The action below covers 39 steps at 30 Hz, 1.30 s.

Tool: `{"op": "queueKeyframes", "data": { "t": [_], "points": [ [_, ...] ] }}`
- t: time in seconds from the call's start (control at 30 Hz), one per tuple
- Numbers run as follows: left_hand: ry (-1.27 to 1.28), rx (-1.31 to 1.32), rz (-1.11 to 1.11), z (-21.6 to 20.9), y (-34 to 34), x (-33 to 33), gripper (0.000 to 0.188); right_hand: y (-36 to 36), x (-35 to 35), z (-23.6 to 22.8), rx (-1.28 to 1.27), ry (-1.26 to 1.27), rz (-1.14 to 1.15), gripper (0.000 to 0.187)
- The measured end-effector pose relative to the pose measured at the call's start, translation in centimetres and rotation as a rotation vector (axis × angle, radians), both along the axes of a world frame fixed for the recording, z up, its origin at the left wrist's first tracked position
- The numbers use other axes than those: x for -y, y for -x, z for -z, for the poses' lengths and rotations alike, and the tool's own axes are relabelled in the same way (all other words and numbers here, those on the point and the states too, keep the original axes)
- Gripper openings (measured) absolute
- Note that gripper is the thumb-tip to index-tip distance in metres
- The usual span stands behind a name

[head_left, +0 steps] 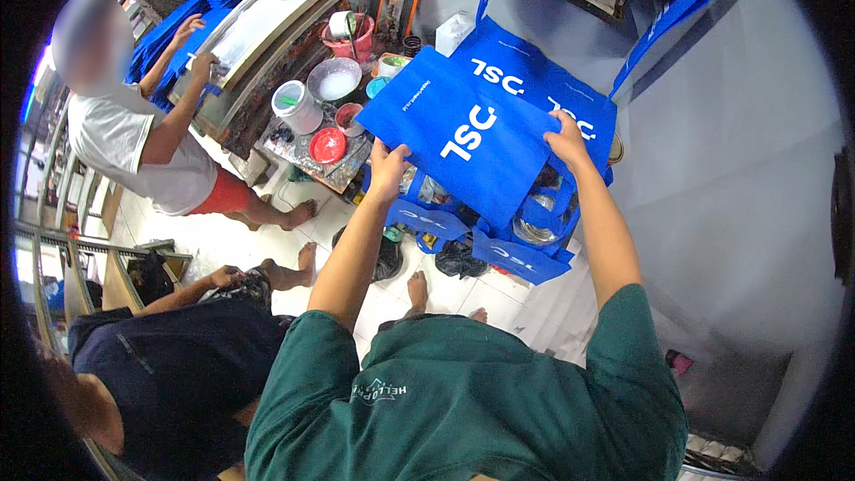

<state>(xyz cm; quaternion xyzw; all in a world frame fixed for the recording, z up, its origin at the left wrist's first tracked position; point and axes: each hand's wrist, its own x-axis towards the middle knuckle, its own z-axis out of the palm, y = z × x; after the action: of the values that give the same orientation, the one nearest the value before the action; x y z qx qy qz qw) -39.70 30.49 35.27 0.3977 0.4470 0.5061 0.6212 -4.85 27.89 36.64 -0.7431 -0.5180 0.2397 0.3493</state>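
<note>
A flat blue fabric bag panel with white print [508,156] is stretched between my two hands. My left hand [387,169] pinches its near left corner, thumb on top. At its right edge my right hand [567,138] grips it the same way. Beneath and behind it lie more blue printed bags [583,98], spread over a stand. Others [521,258] hang from the stand's near side, with handle loops showing. What supports the bags is mostly hidden by them.
To the left, a stained table holds a white bucket [297,109], a bowl of white liquid [335,80] and a red lid [328,145]. A person in a white shirt [147,134] works at a screen frame [254,27]. Another in dark clothes [178,374] sits near left.
</note>
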Motion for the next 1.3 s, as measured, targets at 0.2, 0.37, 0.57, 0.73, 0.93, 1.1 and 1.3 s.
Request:
{"op": "queueKeyframes", "data": {
  "t": [0.2,0.37,0.57,0.73,0.93,1.1,1.3],
  "points": [
    [0.101,-0.134,-0.006,3.0,-0.5,-1.7,0.048,0.2,-1.2,2.0,0.18,-0.006,0.187,0.053],
    [0.108,-0.118,-0.068,3.5,-0.6,-1.7,0.053,0.6,-0.7,3.2,0.243,-0.077,0.254,0.043],
    [0.088,-0.078,-0.046,4.1,-0.5,-2.1,0.066,0.6,-0.6,3.7,0.275,-0.142,0.279,0.024],
    [0.136,-0.049,-0.08,5.3,0.0,-2.2,0.077,0.7,-0.2,2.8,0.297,-0.2,0.292,0.024],
    [0.302,0.018,-0.111,5.0,-0.6,-0.6,0.086,-2.7,4.0,0.1,0.146,-0.419,0.283,0.021],
    [0.373,-0.041,-0.035,3.6,-1.9,1.2,0.083,-5.6,11.7,0.0,0.051,-0.412,0.427,0.02],
    [0.288,0.022,-0.021,5.2,-3.0,1.7,0.079,-3.9,18.4,1.6,-0.049,-0.386,0.435,0.014]
  ]
}}
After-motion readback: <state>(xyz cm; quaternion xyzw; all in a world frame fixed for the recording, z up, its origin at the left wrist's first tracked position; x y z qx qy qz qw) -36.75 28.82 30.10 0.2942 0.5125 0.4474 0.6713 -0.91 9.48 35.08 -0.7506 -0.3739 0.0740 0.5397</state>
